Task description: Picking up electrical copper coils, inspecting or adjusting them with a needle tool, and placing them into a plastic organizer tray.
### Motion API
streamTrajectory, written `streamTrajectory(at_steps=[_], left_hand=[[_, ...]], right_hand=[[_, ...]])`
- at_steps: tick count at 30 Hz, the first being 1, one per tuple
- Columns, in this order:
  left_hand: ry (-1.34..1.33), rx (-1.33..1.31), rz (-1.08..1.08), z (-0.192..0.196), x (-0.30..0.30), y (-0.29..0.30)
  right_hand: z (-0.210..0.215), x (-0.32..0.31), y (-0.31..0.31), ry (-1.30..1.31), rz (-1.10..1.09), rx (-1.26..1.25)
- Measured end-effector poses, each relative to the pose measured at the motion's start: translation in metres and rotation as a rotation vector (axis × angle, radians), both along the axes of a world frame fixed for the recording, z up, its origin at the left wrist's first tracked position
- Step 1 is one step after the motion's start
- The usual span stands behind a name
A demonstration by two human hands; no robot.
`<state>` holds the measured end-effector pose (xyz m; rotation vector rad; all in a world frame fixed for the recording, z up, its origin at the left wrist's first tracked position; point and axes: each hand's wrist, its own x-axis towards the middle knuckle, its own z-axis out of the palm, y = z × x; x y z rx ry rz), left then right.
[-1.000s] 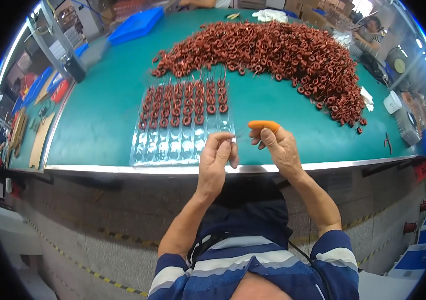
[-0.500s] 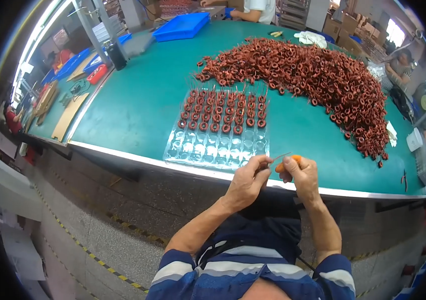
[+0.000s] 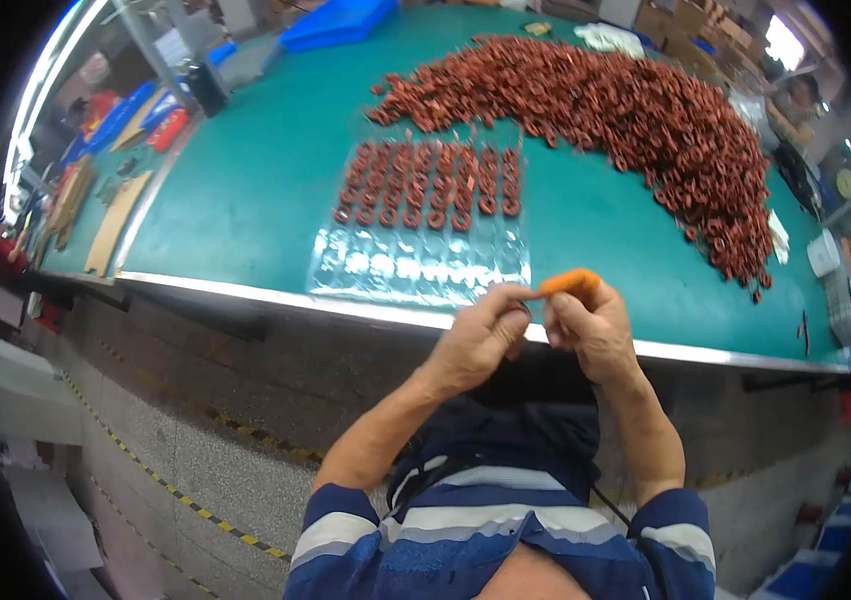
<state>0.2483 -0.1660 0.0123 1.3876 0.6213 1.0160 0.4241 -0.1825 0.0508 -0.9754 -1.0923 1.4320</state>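
My left hand [image 3: 481, 338] is closed in a pinch at the table's front edge, on what looks like a small wire-wound ring coil, mostly hidden by the fingers. Right beside it, my right hand [image 3: 594, 328] grips an orange-handled tool [image 3: 574, 281]; its working end cannot be made out. Both hands nearly touch. Just beyond the left hand lies a clear plastic tray [image 3: 416, 268] with round pockets. Rows of reddish-brown ring coils [image 3: 411, 190] with wire leads fill its far part, while the near pockets hold none.
A large heap of loose coils [image 3: 586, 100] curves across the green table [image 3: 246, 200] from the back to the right. A blue bin [image 3: 341, 24] and white cloth [image 3: 611, 40] lie at the back. Small pliers [image 3: 803, 333] are far right. Cardboard strips [image 3: 118, 225] lie at left.
The view has shifted, so the table appears higher. The orange handle has tilted over towards my left fingers, and the wire seen sticking out before is now hidden.
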Motion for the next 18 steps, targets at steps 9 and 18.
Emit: streamTrajectory(at_steps=[9,18], left_hand=[[-0.154,-0.065,0.142,-0.006,0.001,0.004],[0.531,0.519,-0.098,0.043,-0.026,0.017]], right_hand=[[-0.020,0.002,0.011,-0.126,-0.327,0.136],[-0.008,-0.004,0.001,-0.043,0.055,-0.163]])
